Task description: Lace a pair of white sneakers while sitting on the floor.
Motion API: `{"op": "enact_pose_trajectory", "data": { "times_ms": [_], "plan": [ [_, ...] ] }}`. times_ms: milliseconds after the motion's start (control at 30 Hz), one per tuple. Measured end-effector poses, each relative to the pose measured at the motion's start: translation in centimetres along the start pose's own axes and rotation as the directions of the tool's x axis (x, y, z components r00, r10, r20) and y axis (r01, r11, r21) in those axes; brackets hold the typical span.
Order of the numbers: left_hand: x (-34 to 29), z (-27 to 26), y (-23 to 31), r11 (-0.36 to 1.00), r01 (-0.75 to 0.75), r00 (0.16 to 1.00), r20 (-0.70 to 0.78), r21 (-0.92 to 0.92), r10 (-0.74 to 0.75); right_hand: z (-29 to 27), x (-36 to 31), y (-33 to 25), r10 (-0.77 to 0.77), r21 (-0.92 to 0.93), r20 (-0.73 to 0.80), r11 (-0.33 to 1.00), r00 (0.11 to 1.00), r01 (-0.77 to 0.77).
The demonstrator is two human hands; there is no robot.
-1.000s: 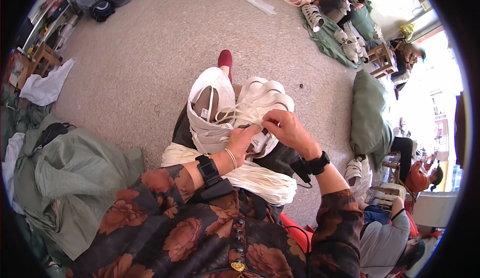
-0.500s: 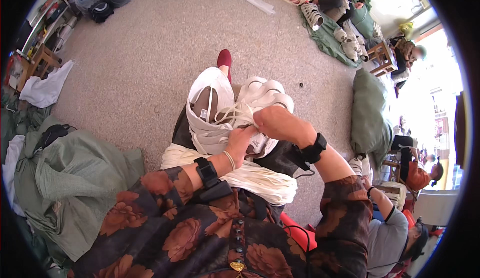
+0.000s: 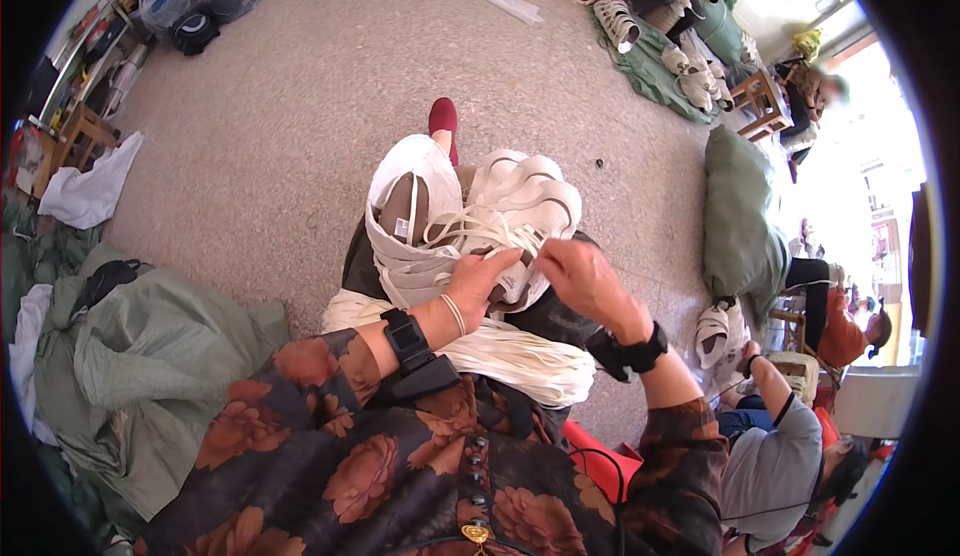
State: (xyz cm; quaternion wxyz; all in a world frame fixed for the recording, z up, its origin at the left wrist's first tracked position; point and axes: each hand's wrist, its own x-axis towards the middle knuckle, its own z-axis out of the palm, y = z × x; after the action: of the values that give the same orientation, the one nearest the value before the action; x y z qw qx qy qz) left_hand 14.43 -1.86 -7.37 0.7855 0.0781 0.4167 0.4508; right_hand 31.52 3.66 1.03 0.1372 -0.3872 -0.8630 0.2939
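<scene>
Several white sneakers (image 3: 520, 194) lie bunched on my lap, and one gapes wide with a brown lining (image 3: 403, 201). Thin cream shoelaces (image 3: 462, 224) loop loosely over their fronts. My left hand (image 3: 478, 284) is closed on the near sneaker at its brown tongue, thumb on top. Just to its right, by the eyelet edge, my right hand (image 3: 588, 278) has its fingers curled together in a pinch. Whatever is between those fingertips is too small to make out. A thick bundle of cream laces (image 3: 530, 361) lies across my thighs, below both hands.
Green sacking (image 3: 160, 356) is heaped at my left. A stuffed green sack (image 3: 742, 221) stands at the right, with white shoes (image 3: 712, 336) near it. Co-workers sit along the right side, one in a grey shirt (image 3: 770, 466) close by. A wooden stool (image 3: 760, 106) stands far right.
My right hand has drawn off the shoe front, moving right and slightly nearer me, its wrist turned. My left hand stays at the tongue, its thumb now stretched farther right.
</scene>
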Motion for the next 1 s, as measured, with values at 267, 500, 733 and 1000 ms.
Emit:
{"op": "enact_pose_trajectory", "data": {
  "times_ms": [267,500,733,1000],
  "plan": [
    [0.5,0.1,1.1,0.975,0.209,0.976,0.071,-0.075,-0.203,2.6,-1.3,0.8,-0.002,0.015,-0.129,1.0,0.992,0.003],
    [-0.3,-1.6,1.2,0.993,0.091,0.986,0.145,-0.07,-0.08,-2.5,-12.3,8.1,0.504,0.027,-0.018,0.863,0.863,-0.504],
    [-1.3,-2.2,2.4,0.977,0.188,0.967,0.156,0.101,-0.202,-1.2,-27.7,17.6,0.794,-0.692,0.048,0.464,0.606,-0.553],
    [-2.7,-2.1,7.1,-0.068,-0.461,0.824,0.456,0.885,0.336,2.1,-8.0,2.8,0.175,0.123,-0.343,0.982,0.923,-0.141]
  ]
}}
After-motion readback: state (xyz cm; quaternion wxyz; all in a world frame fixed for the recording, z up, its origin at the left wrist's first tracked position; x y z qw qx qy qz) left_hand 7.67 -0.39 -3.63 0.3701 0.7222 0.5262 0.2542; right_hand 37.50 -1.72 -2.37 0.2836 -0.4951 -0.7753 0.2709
